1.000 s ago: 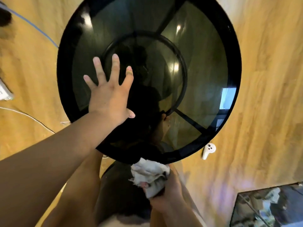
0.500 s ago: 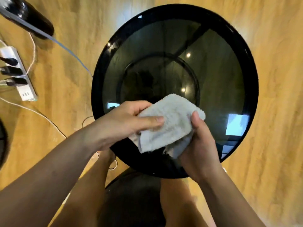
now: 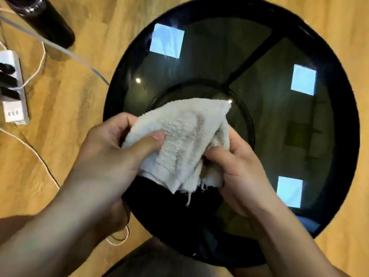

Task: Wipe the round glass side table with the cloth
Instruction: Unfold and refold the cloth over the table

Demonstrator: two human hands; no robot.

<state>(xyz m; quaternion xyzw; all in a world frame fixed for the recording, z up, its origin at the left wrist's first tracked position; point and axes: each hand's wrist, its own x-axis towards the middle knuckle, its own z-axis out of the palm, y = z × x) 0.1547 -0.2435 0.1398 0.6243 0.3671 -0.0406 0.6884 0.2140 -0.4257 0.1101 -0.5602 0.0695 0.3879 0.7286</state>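
Observation:
The round glass side table (image 3: pixel 279 124) has a dark top inside a black rim and fills the middle and right of the head view. A crumpled off-white terry cloth (image 3: pixel 185 140) hangs above its near half. My left hand (image 3: pixel 111 152) pinches the cloth's left edge between thumb and fingers. My right hand (image 3: pixel 237 168) grips the bunched right and lower part. Whether the cloth touches the glass cannot be told. Frayed threads dangle from its lower edge.
On the wooden floor at the left lie a white power strip (image 3: pixel 14 92) with black plugs, white cables (image 3: pixel 36 154) and a blue cable (image 3: pixel 83 62). A dark cylindrical object (image 3: pixel 46 19) stands at the top left. Bright window reflections show on the glass.
A second ago my left hand lay flat on the glass while my right held the cloth below the rim. Now both hands hold the cloth over the table, and the view has moved closer.

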